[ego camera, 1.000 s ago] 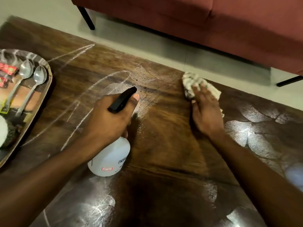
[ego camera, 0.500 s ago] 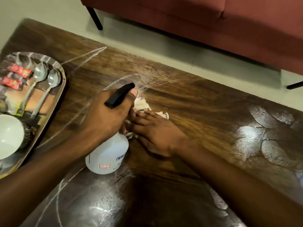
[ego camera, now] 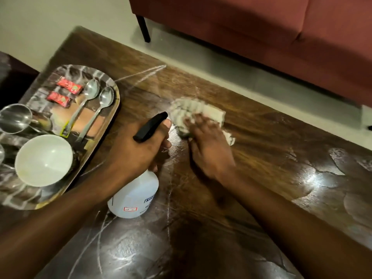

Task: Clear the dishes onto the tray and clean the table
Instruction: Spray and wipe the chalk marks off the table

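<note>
Dishes look cleared onto the shiny metal tray (ego camera: 38,91), so it's the wiping step. The left hand (ego camera: 141,154) has its grip wrapped round a white plastic spray bottle (ego camera: 134,196). The right hand (ego camera: 209,152) presses a crumpled cloth (ego camera: 191,111) onto the glossy wood tabletop (ego camera: 271,141), fingers seemingly flat (blurry). Next move: sweep the streaky patches.

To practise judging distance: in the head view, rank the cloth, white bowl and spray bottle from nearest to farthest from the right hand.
1. Cloth, pressed under the right hand.
2. Spray bottle, just left, gripped by the left hand.
3. White bowl, on the tray, far left.
</note>
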Demonstrator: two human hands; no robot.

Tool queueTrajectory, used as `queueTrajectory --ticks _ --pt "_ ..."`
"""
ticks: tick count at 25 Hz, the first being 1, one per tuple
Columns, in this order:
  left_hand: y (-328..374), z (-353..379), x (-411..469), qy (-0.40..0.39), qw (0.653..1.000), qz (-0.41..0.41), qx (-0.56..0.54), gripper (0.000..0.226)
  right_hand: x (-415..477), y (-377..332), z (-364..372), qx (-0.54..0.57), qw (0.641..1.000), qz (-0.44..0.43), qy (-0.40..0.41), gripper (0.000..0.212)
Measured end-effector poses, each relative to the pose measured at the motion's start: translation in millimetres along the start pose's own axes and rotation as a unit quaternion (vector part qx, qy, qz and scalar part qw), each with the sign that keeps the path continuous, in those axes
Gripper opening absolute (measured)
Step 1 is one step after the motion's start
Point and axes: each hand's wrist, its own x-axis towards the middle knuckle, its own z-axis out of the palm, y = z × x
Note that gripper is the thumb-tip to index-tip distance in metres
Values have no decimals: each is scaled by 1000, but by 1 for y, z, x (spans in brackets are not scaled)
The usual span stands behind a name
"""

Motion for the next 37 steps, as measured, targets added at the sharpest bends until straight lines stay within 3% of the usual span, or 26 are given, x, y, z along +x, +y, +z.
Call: queueTrajectory --ticks 2,4,6,8,10,12,13,15,18,20,22,24,26,28,33,35,37 --pt "-2 -10 2 13 999 12 31 46 -12 -14 5 -34 977 -187 -97 61" --pt "-4 -21 4 19 999 22 30 53 -3 1 -9 -70 945 -285 -147 61" --pt "-9 -27 6 27 999 26 19 58 16 25 -23 -69 970 -206 -111 60" --pt "-17 -33 5 30 999 15 -1 56 43 43 -34 -38 999 -28 -21 58" --pt "-21 -37 2 10 999 -1 -31 46 73 40 -37 6 993 111 43 59" --pt "-24 -43 -4 -10 999 -2 -38 36 89 19 -30 35 988 143 54 60" --pt "-25 -45 -6 -16 999 -2 -41 34 88 6 -24 37 992 112 38 60" --pt "-29 -49 -11 -21 999 4 -37 32 65 -22 -13 5 999 -43 -17 62" --pt "-32 -58 -14 -7 1000 17 12 37 20 -49 5 -65 935 -325 -124 61" --pt "-33 -63 -13 14 999 17 39 46 26 -46 3 -75 902 -399 -144 60" --pt "-37 -68 -12 22 999 11 36 57 59 -35 2 -86 940 -315 -100 59" --pt "-40 -71 -15 18 999 6 44 63 102 -22 -9 -70 988 -137 -16 61" --pt "-42 -73 -22 -6 999 -2 37 57 135 -12 -22 -22 999 27 16 62" --pt "-44 -77 -34 -25 999 -7 22 47 138 -21 -21 -1 997 76 14 62" --pt "-58 -91 -60 -28 999 -1 26 48 12 -84 16 -20 990 -124 -69 61" --pt "-64 -99 -68 -39 998 10 48 56 -51 -113 40 -36 961 -250 -115 61" --pt "-69 -106 -76 -52 997 10 51 55 -79 -124 53 -66 909 -369 -181 64"
